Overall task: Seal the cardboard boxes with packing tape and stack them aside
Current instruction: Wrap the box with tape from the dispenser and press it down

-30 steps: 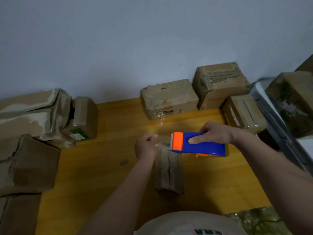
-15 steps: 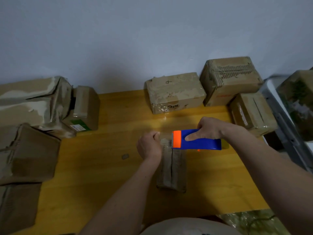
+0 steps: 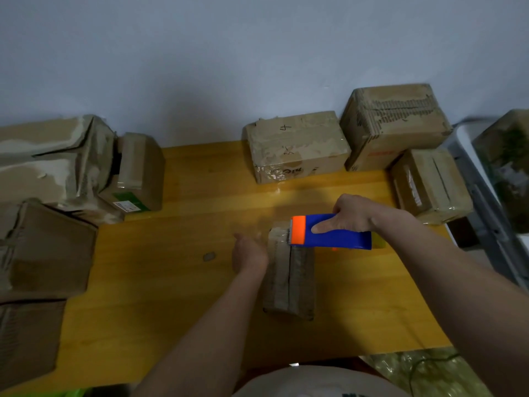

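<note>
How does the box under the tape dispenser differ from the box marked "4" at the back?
The small box lies mid-table, long axis toward the person; the box marked "4" sits crosswise at the wall. The small box is narrower, and darker here; the marked box is bulkier and paler. The small box has the left hand beside it and the tape dispenser, held by the right hand, at its far end; the marked box is untouched. Both are brown cardboard.

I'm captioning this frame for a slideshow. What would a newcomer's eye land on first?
The bright blue and orange tape dispenser, gripped by the right hand over the far end of a small cardboard box mid-table. The left hand rests against that box's left side. Worn boxes crowd the yellow table along the wall.
</note>
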{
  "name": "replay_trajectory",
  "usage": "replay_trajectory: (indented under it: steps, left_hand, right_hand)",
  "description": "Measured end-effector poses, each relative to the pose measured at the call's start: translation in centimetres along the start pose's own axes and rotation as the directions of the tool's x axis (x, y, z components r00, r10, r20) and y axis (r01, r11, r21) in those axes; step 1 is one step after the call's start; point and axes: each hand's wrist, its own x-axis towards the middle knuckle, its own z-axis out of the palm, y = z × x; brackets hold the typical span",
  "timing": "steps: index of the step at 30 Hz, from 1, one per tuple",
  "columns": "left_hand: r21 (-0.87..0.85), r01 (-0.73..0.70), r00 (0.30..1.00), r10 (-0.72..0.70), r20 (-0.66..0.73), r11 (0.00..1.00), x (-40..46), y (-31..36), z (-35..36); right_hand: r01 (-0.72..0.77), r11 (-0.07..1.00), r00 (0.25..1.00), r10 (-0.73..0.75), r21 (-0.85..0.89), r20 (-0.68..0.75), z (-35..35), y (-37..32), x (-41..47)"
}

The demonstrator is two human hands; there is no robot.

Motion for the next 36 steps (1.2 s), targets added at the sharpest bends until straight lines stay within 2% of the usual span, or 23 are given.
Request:
replay_trajectory:
  steps: [1,3,5,8,10,11,12,13,14,15,16,17,19,22,26,32,36]
  left_hand:
    - [-0.041,-0.045,0.998,0.043,-0.054,0.998,-0.2,-0.4,-0.1]
    - [-0.167,-0.261,0.955,0.229,-0.188,0.951,-0.8,-1.3,-0.2]
    - [-0.196,-0.38,0.919,0.347,-0.187,0.904,-2.0,-1.5,-0.1]
    - [-0.174,-0.308,0.95,0.311,-0.012,0.935,-2.2,-1.0,0.5]
    - [-0.006,-0.203,0.974,0.203,0.105,0.979,-2.0,-0.6,0.2]
    - [0.109,-0.18,0.98,0.168,0.111,0.978,-2.0,-0.4,0.0]
    - [0.181,-0.204,0.978,0.192,0.083,0.962,-2.0,-0.3,-0.1]
    - [0.201,-0.295,0.955,0.293,0.04,0.934,-2.2,-0.2,-0.2]
    - [0.197,-0.446,0.892,0.452,0.014,0.873,-2.6,-0.1,-0.2]
    - [0.2,-0.602,0.794,0.606,0.045,0.773,-2.8,0.0,-0.1]
    - [0.211,-0.711,0.7,0.701,0.133,0.67,-2.9,-0.2,0.0]
    - [0.226,-0.768,0.64,0.735,0.225,0.599,-2.9,-0.5,0.1]
    - [0.283,-0.797,0.604,0.721,0.339,0.534,-2.3,-1.6,0.4]
    - [0.424,-0.787,0.604,0.697,0.386,0.448,-1.6,-2.3,0.4]
    - [0.564,-0.737,0.631,0.678,0.378,0.371,-1.6,-1.9,0.3]
    - [0.6,-0.706,0.662,0.651,0.371,0.376,-2.3,-1.6,0.4]
    - [0.609,-0.689,0.684,0.63,0.367,0.393,-2.8,-0.8,0.3]
  right_hand:
    - [0.003,1.0,1.0,-0.003,0.003,-0.001,0.0,0.0,0.0]
    - [0.009,1.0,1.0,-0.009,0.007,-0.004,0.1,0.1,0.0]
    - [0.016,1.0,1.0,-0.016,0.017,0.001,0.3,0.1,0.1]
    - [0.017,0.999,1.0,-0.017,0.028,0.003,0.5,0.0,0.2]
    - [0.016,0.999,1.0,-0.016,0.045,0.0,0.5,0.0,0.2]
    - [0.018,0.998,1.0,-0.018,0.057,0.005,0.5,0.0,0.1]
    - [0.02,0.997,1.0,-0.021,0.068,0.012,0.5,0.1,0.1]
    - [0.024,0.997,1.0,-0.025,0.076,0.017,0.5,0.1,0.0]
    - [0.026,0.996,0.999,-0.028,0.08,0.02,0.4,0.1,0.0]
    - [0.029,0.996,0.999,-0.03,0.086,0.019,0.4,0.1,0.0]
    - [0.029,0.995,0.999,-0.031,0.091,0.018,0.3,0.2,0.0]
    - [0.03,0.995,0.999,-0.032,0.096,0.02,0.2,0.4,-0.1]
    - [0.033,0.994,0.999,-0.037,0.105,0.038,0.1,0.8,-0.2]
    - [0.05,0.991,0.996,-0.059,0.126,0.07,0.0,1.4,-0.2]
    - [0.093,0.984,0.993,-0.104,0.153,0.065,-0.1,2.1,-0.5]
    - [0.034,0.993,0.991,-0.049,0.112,0.127,-1.1,6.8,-2.2]
    - [0.005,0.993,0.996,-0.016,0.12,0.088,-0.8,8.4,-1.7]
